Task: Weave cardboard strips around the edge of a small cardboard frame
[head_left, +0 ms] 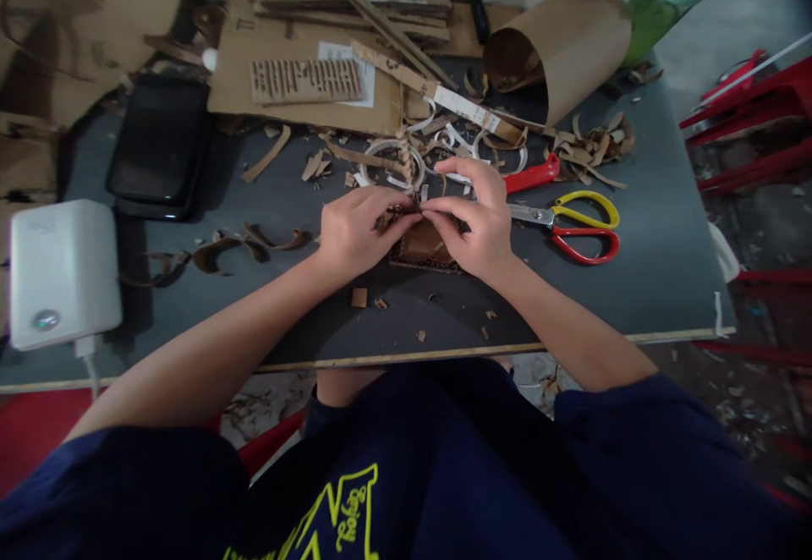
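Note:
A small brown cardboard piece (pixel 424 249) with a rough corrugated edge lies on the dark grey table (pixel 647 272), right in front of me. My left hand (pixel 352 230) has its fingers curled and pinched on the piece's upper left edge. My right hand (pixel 479 222) pinches the same piece from the right, its index finger stretched out above. The fingertips of both hands meet over the top edge. Much of the piece is hidden under my hands.
Scissors (pixel 580 226) with one yellow and one red handle lie just right of my right hand, next to a red-handled cutter (pixel 533 175). Cardboard scraps, white paper rings (pixel 390 162), flat cardboard sheets (pixel 304 69), a rolled cardboard tube (pixel 562 44), a black tray (pixel 158 141) and a white box (pixel 63 268) surround them.

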Available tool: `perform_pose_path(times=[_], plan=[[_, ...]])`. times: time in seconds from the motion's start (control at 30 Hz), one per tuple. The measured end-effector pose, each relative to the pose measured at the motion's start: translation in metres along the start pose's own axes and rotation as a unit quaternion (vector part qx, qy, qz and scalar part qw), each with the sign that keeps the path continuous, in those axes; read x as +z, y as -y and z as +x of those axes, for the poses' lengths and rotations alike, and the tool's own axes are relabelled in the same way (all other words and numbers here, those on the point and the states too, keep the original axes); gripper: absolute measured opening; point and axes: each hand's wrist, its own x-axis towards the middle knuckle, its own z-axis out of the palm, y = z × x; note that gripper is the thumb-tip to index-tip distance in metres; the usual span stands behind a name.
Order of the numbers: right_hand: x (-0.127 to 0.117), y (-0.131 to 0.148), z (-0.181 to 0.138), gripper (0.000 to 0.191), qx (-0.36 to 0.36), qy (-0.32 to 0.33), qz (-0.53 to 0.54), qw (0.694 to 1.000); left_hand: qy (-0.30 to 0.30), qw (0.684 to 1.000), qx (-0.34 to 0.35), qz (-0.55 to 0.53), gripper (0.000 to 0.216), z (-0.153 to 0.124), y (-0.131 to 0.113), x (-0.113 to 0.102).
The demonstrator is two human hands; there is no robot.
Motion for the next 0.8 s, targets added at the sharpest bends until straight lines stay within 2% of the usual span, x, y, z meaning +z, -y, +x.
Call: perform_pose_path(times=[0.17, 0.33, 0.53, 0.73, 0.8], plan=[[-0.0032, -0.0007, 0.0020, 0.020, 0.049, 0.064, 0.005, 0.997, -0.055, 0.997, 0.062, -0.005, 0.007, 0.0009, 0.0001, 0.0008], [-0.0063, -0.0009, 0.0028, 0.023, 0.064, 0.107, 0.023, 0.992, -0.018, 0.999, 0.045, -0.009, 0.011, 0.0035, 0.0003, -0.0025], [-0.0090, 0.0032, -0.0004, 0.020, 0.006, 0.087, 0.013, 0.996, 0.005, 0.997, 0.045, -0.066, 0.011, 0.0057, -0.0014, -0.0083], [-0.0069, 0.0039, -0.0047, 0.032, 0.031, 0.074, -0.041, 0.996, -0.013, 0.996, 0.068, -0.056, 0.009, 0.0037, -0.0026, -0.0071], [-0.0066, 0.0031, -0.0038, 0.023, 0.039, 0.085, -0.036, 0.995, -0.011, 0.995, 0.078, -0.067, 0.009, 0.0037, -0.0018, -0.0056]])
